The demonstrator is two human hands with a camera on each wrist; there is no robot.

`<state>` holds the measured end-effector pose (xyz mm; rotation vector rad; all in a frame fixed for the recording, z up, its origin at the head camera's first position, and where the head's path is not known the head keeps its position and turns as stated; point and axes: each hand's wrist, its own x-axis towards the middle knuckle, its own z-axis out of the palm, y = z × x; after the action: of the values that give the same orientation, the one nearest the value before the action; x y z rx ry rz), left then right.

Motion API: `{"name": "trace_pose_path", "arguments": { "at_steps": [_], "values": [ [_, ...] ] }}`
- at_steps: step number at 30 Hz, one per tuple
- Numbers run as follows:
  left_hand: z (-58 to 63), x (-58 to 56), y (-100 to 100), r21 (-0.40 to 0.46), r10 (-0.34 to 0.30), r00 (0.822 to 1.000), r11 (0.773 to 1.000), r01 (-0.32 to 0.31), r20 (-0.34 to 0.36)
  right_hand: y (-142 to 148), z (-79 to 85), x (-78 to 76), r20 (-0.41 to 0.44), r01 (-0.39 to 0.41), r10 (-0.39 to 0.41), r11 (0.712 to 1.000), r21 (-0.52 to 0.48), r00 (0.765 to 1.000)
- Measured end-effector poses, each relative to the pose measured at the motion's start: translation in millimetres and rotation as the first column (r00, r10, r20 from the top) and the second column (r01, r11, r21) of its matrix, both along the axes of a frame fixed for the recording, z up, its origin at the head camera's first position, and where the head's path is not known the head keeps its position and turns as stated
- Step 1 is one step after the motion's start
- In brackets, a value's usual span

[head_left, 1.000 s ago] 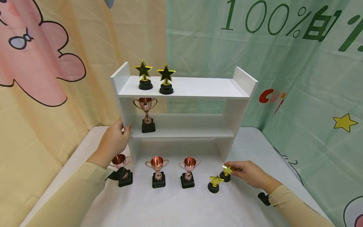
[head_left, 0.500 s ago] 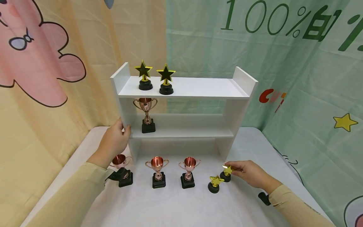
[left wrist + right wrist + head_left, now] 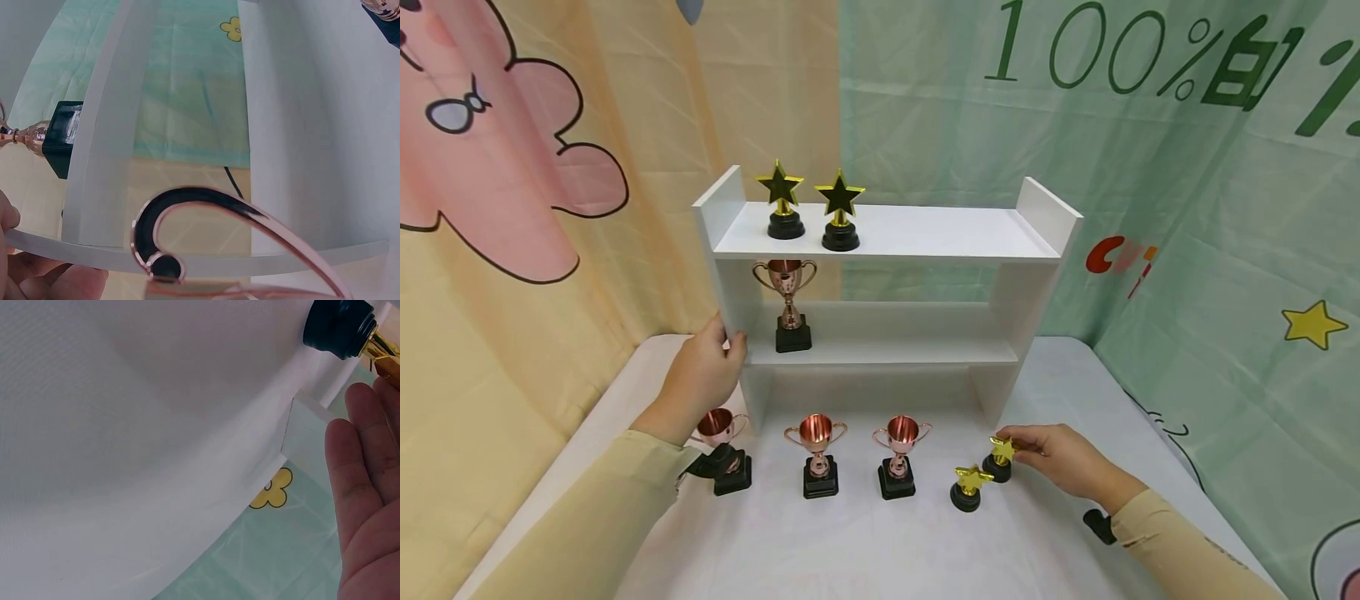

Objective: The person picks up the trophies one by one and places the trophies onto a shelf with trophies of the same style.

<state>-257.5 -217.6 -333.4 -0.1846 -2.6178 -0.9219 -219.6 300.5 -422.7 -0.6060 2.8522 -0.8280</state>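
My left hand (image 3: 703, 367) grips the left side panel of a white shelf unit (image 3: 880, 363), thumb at its front edge. My right hand (image 3: 1060, 457) pinches the star of a small gold star trophy (image 3: 1000, 458) that stands on the table right of the unit's front. In the right wrist view, that trophy's dark round base (image 3: 337, 328) shows beyond my straight lower fingers (image 3: 350, 469). Just in front of it stands a second gold star trophy (image 3: 967, 487). A copper cup trophy (image 3: 730, 471) sits under my left forearm, its handle (image 3: 194, 197) looming close in the left wrist view.
Two more copper cups, one at centre-left (image 3: 818, 458) and a cup (image 3: 898, 458) beside it, stand before the unit. Its top board carries two star trophies (image 3: 782, 204); a copper cup trophy (image 3: 788, 308) occupies the middle board's left end. Printed curtains (image 3: 925, 125) enclose the white table (image 3: 865, 554).
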Motion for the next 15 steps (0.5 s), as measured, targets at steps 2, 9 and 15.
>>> {"name": "trace_pose_path", "arguments": {
  "at_steps": [2, 9, 15],
  "values": [
    [0.1, 0.0, 0.0, 0.000, 0.001, 1.000, 1.000, -0.001, 0.000, -0.4, 0.2, 0.1, -0.002, 0.002, -0.002, 1.000, 0.002, 1.000],
    [0.7, 1.1, 0.5, 0.004, -0.005, 1.000, 1.000, 0.005, 0.000, -0.9, 3.1, -0.7, -0.009, 0.034, -0.034, 0.999, 0.025, 0.999],
    [0.6, 1.3, 0.7, 0.003, -0.003, 1.000, 1.000, 0.003, 0.001, 0.3, 10.5, -1.1, -0.063, 0.020, -0.016, 0.999, 0.051, 0.998]
  ]
}}
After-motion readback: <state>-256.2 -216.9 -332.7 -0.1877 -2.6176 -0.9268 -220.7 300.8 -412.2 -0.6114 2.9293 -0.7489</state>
